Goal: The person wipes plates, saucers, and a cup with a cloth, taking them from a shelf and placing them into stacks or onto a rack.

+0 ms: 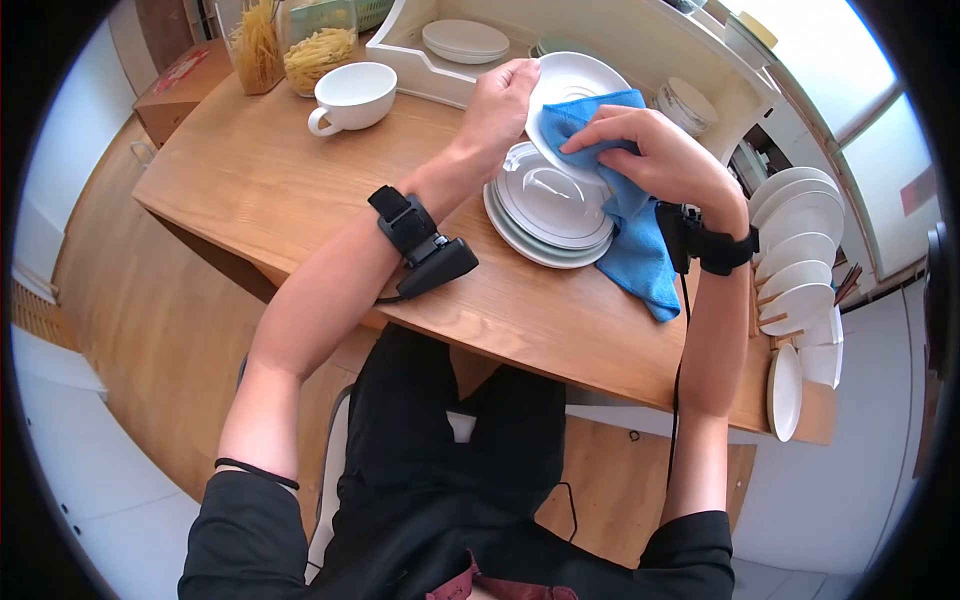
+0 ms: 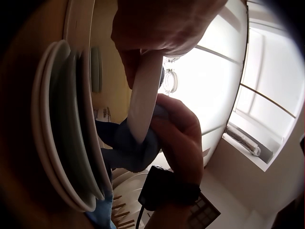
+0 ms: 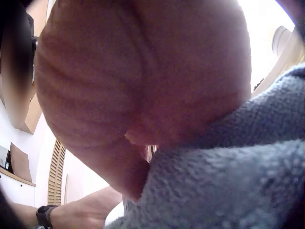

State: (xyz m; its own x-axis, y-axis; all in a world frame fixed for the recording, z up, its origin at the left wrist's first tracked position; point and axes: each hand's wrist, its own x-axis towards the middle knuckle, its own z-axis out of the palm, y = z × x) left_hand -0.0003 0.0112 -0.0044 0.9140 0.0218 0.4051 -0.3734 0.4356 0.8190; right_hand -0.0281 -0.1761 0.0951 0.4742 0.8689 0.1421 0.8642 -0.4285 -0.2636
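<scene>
A white plate (image 1: 575, 75) is held up over a stack of plates (image 1: 553, 200) on the table. My left hand (image 1: 497, 108) grips its left edge; in the left wrist view the plate (image 2: 145, 90) hangs edge-on from the left hand (image 2: 162, 24). My right hand (image 1: 665, 150) pinches a blue cloth (image 1: 590, 108) against the plate's right part, and the cloth's lower end lies on the table beside the stack. In the left wrist view the cloth (image 2: 138, 150) wraps the plate's edge. The right wrist view shows the hand (image 3: 143, 71) close up over the cloth (image 3: 228, 181).
A white cup (image 1: 357, 97) stands at the back left, near pasta containers (image 1: 320, 55). Behind the stack is a white shelf (image 1: 425, 85) with dishes. Plates and bowls stand in a wooden rack (image 1: 800, 250) at the right, with an oval dish (image 1: 785, 393) at the table's edge.
</scene>
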